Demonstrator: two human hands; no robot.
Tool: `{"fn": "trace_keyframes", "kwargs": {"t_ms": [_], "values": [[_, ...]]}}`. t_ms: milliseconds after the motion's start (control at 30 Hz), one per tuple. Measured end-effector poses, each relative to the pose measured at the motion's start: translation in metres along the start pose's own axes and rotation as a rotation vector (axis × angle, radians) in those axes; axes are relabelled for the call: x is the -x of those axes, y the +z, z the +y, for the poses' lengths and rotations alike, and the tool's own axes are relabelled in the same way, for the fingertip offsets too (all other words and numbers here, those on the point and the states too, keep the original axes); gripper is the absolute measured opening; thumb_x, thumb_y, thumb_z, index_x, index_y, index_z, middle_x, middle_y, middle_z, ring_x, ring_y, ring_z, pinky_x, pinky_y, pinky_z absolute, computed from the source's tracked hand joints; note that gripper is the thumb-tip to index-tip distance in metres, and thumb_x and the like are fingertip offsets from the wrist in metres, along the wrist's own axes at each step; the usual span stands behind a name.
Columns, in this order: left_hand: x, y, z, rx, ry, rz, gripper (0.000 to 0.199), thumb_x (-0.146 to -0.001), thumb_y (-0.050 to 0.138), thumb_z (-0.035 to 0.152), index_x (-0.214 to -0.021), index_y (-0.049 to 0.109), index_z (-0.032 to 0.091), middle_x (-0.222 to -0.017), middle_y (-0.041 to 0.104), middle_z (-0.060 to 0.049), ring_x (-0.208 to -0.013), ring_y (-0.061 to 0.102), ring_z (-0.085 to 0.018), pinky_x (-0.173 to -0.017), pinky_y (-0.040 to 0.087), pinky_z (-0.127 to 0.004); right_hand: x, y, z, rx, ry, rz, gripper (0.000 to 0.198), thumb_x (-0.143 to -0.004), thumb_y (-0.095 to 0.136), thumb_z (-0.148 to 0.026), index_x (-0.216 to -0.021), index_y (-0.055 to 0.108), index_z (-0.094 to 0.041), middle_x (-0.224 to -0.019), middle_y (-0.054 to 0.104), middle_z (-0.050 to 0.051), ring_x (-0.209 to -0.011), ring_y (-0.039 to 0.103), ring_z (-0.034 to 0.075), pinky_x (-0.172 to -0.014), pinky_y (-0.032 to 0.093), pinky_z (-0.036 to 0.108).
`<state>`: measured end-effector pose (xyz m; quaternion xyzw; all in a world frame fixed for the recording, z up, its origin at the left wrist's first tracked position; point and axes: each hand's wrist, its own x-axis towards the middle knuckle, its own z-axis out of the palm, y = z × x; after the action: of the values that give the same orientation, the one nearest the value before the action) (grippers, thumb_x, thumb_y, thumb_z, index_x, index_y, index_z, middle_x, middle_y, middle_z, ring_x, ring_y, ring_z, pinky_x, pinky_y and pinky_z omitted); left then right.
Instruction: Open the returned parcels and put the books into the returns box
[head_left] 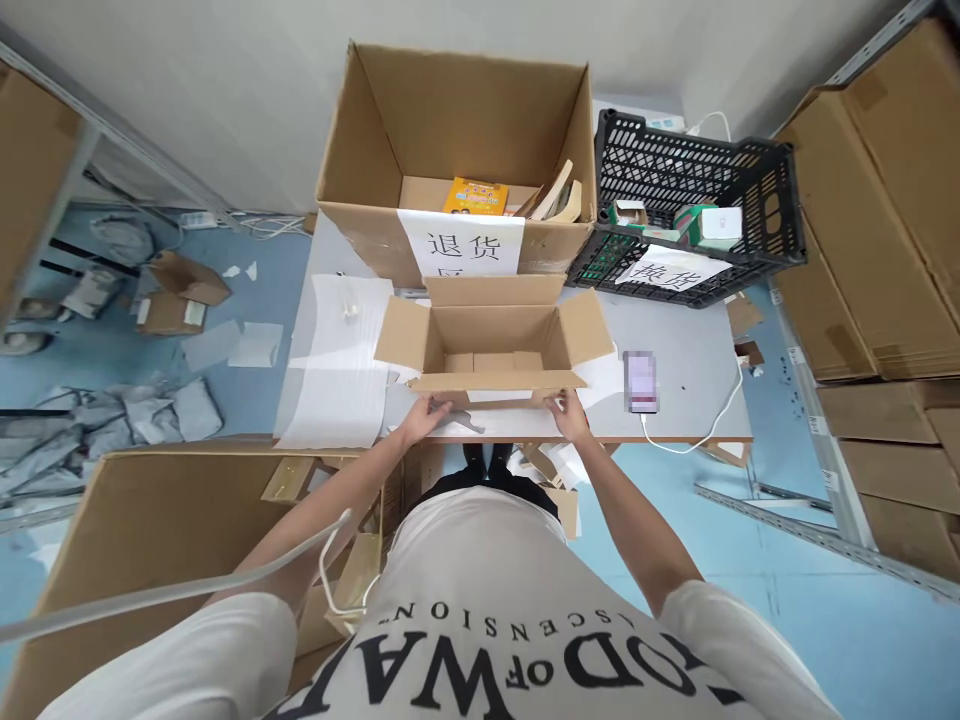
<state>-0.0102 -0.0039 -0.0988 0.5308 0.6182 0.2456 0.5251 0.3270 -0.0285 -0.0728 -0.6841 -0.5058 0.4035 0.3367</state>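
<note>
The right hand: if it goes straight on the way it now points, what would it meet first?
The right hand would probably first meet the small open carton, at its near side; they appear to touch, though depth is unclear.

Matt brown cardboard is showing on the small carton (495, 381) at the near edge of this smooth surface (697, 370) and the big carton (476, 120) along its back; black plastic mesh is forming the crate (675, 165) by the right back corner, white sheeting (337, 370) lying smooth along the left edge.
</note>
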Motion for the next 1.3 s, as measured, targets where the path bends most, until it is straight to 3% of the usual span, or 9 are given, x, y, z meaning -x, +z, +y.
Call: {"fn": "trace_keyframes", "kwargs": {"t_ms": [200, 367, 467, 633, 733, 867, 1067, 1167, 1300], "values": [[0.05, -0.013, 0.009, 0.16, 0.042, -0.104, 0.067, -0.071, 0.07, 0.049, -0.127, 0.051, 0.018, -0.134, 0.055, -0.015, -0.127, 0.049, -0.03, -0.102, 0.045, -0.046, 0.044, -0.002, -0.006, -0.086, 0.015, 0.023, 0.045, -0.084, 0.051, -0.052, -0.115, 0.053, -0.02, -0.112, 0.064, 0.014, -0.099, 0.061, 0.024, -0.087, 0.051, 0.041], [0.054, -0.011, 0.014, 0.094, 0.027, 0.027, 0.077, -0.058, 0.082, 0.04, -0.127, 0.052, 0.022, -0.135, 0.052, -0.014, -0.126, 0.049, -0.03, -0.099, 0.047, -0.046, 0.032, -0.007, -0.029, 0.141, 0.071, 0.018, 0.048, -0.084, 0.043, -0.061, -0.098, 0.06, -0.019, -0.092, 0.068, 0.01, -0.087, 0.063, 0.025, -0.083, 0.049, 0.041], [0.046, -0.011, 0.012, 0.083, 0.052, 0.042, 0.084, -0.053, 0.084, 0.032, -0.129, 0.051, 0.022, -0.133, 0.052, -0.015, -0.124, 0.051, -0.032, -0.098, 0.046, -0.048, 0.022, -0.008, -0.027, 0.124, 0.099, -0.005, 0.049, -0.082, 0.044, -0.063, -0.096, 0.062, -0.019, -0.094, 0.069, 0.009, -0.09, 0.063, 0.025, -0.083, 0.049, 0.04], [0.034, -0.011, -0.008, 0.081, 0.072, 0.056, 0.08, -0.058, 0.079, 0.033, -0.13, 0.047, 0.018, -0.129, 0.056, -0.018, -0.122, 0.053, -0.031, -0.102, 0.041, -0.052, 0.027, -0.007, 0.004, -0.148, 0.16, -0.073, 0.048, -0.089, 0.035, -0.047, -0.123, 0.056, -0.02, -0.115, 0.065, 0.012, -0.105, 0.062, 0.024, -0.086, 0.052, 0.04], [0.026, -0.008, -0.022, 0.04, 0.058, 0.02, 0.068, -0.058, 0.077, 0.038, -0.119, 0.054, 0.016, -0.116, 0.064, -0.015, -0.115, 0.057, -0.031, -0.103, 0.039, -0.053, 0.036, 0.0, 0.023, -0.071, 0.147, -0.138, 0.057, -0.077, 0.053, -0.03, -0.133, 0.049, -0.022, -0.131, 0.057, 0.012, -0.117, 0.057, 0.025, -0.094, 0.049, 0.042], [0.017, -0.003, -0.026, 0.051, 0.037, 0.036, 0.055, -0.061, 0.074, 0.045, -0.104, 0.058, 0.014, -0.1, 0.067, -0.014, -0.106, 0.061, -0.031, -0.1, 0.042, -0.053, 0.041, 0.016, 0.03, 0.048, 0.109, -0.165, 0.06, -0.067, 0.061, -0.024, -0.126, 0.051, -0.018, -0.124, 0.059, 0.014, -0.115, 0.056, 0.03, -0.098, 0.046, 0.047], [0.031, -0.015, 0.002, 0.121, 0.134, 0.105, 0.062, -0.07, 0.07, 0.048, -0.119, 0.049, 0.016, -0.119, 0.061, -0.015, -0.114, 0.059, -0.026, -0.1, 0.045, -0.045, 0.043, 0.006, -0.002, -0.064, -0.043, -0.151, 0.05, -0.079, 0.056, -0.041, -0.124, 0.044, -0.022, -0.131, 0.054, 0.014, -0.124, 0.051, 0.026, -0.102, 0.042, 0.044], [0.044, -0.018, 0.03, 0.133, 0.187, 0.186, 0.07, -0.069, 0.074, 0.045, -0.126, 0.044, 0.019, -0.127, 0.057, -0.014, -0.115, 0.058, -0.025, -0.099, 0.047, -0.041, 0.043, -0.011, -0.03, -0.068, -0.06, -0.092, 0.039, -0.084, 0.047, -0.051, -0.111, 0.045, -0.022, -0.122, 0.06, 0.013, -0.111, 0.058, 0.025, -0.095, 0.046, 0.042], [0.046, -0.011, 0.069, 0.063, 0.166, 0.368, 0.074, -0.066, 0.077, 0.045, -0.129, 0.045, 0.019, -0.127, 0.057, -0.013, -0.114, 0.058, -0.026, -0.097, 0.047, -0.04, 0.028, -0.026, -0.066, 0.117, -0.025, 0.016, 0.038, -0.087, 0.036, -0.06, -0.095, 0.045, -0.024, -0.104, 0.066, 0.01, -0.095, 0.061, 0.026, -0.085, 0.046, 0.04]]}}
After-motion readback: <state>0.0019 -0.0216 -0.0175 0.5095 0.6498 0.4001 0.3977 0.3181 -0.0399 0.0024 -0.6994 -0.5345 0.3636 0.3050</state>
